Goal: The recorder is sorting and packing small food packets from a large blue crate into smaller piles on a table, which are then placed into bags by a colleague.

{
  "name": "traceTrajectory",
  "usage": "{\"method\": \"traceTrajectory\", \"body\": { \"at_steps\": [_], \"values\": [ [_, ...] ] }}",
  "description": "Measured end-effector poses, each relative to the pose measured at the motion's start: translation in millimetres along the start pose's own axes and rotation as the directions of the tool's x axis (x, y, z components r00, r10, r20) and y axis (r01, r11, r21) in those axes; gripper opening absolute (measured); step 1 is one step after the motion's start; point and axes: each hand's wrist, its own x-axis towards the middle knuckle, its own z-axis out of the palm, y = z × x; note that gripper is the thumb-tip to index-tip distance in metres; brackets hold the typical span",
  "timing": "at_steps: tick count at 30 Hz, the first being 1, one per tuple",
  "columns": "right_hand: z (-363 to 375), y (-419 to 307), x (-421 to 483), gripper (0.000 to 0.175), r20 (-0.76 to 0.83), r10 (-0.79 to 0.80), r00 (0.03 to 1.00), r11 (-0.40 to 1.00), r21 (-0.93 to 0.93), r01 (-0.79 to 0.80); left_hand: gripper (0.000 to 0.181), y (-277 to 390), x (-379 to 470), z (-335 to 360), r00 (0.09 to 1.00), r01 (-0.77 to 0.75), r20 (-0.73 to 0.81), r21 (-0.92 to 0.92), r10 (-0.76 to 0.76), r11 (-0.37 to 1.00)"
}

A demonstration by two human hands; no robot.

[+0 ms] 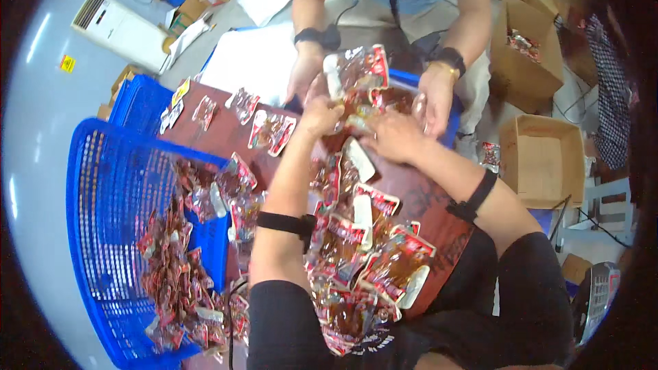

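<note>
At the far edge of the brown table (442, 190), my left hand (324, 115) has its fingers on a bunch of clear, red-printed food packets (360, 74). My right hand (393, 133) grips the near right side of the same bunch, with fingers bent; motion blur hides which packet each finger holds. Facing me, a co-worker's two hands (437, 97) flank the bunch. More sealed packets (396, 262) with brown contents lie in a loose heap between my forearms. Several single packets (272, 131) rest left of my left wrist.
A large blue perforated plastic basket (110, 205), tipped towards the table, holds many packets at left. Cardboard boxes (545, 159) stand on the floor at right. A white floor-standing air conditioner (121, 31) is at upper left. A blue bin edge (403, 77) shows beyond the table.
</note>
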Motion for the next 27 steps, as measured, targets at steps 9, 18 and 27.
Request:
{"method": "traceTrajectory", "body": {
  "at_steps": [9, 18, 27],
  "values": [
    [-22, 6, -7, 0.075, -0.069, 0.059, 0.996, 0.995, 0.089, -0.053, 0.106, -76, -279, -73, 0.998, -0.057, -0.005, 0.176, 0.059, 0.983],
    [37, -101, -273, 0.107, 0.19, -0.549, 0.814, 0.821, -0.059, 0.567, 0.154, -170, -366, 10, 0.932, 0.091, -0.357, 0.067, -0.062, 0.994],
    [44, -93, -172, 0.108, 0.002, -0.543, 0.84, 0.818, -0.226, 0.529, 0.141, -97, -243, 27, 0.92, -0.238, -0.273, 0.18, 0.281, 0.954]
  ]
}}
